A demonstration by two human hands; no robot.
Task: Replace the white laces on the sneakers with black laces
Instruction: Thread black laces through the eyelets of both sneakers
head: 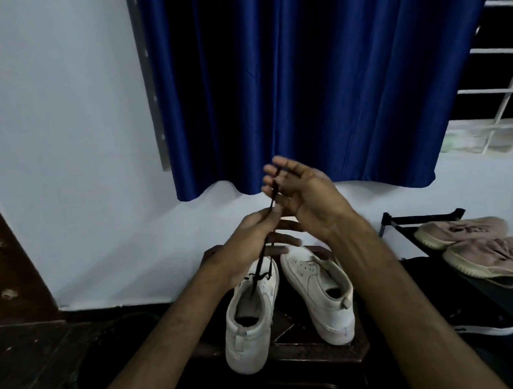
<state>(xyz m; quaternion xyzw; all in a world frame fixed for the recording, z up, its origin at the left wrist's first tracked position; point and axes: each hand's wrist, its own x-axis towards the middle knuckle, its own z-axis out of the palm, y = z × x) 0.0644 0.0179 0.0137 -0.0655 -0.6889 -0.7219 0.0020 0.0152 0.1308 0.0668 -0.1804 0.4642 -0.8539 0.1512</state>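
A: Quick one. Which step do we log?

B: We call it threading. The lace [262, 257] is black and runs taut from the front eyelets of the left sneaker [249, 321] up to the hands. Only a low crossing or two shows, so we judge the relacing is at an early stage.

A: Grips?

B: Left hand [251, 238] pinches the lace between thumb and forefinger, above the shoe. Right hand [305, 192] is higher, palm toward us, fingers loosely spread. The lace end crosses them, but we can't tell if they clamp it.

A: Right sneaker [321, 294]?

B: Just beside the left one, both on the dark stool [315, 353], heels toward us. Its eyelets look bare, though it's dim. We see no white laces anywhere.

A: Next move?

B: Our guess is to find the tip, feed it through the next free eyelet and pull even. That calls for a fine pinch near the tip, and something steadying the shoe, since it sits loose on the stool.

A: Anything else?

B: Pink shoes [462, 232] on a rack at right, well apart.
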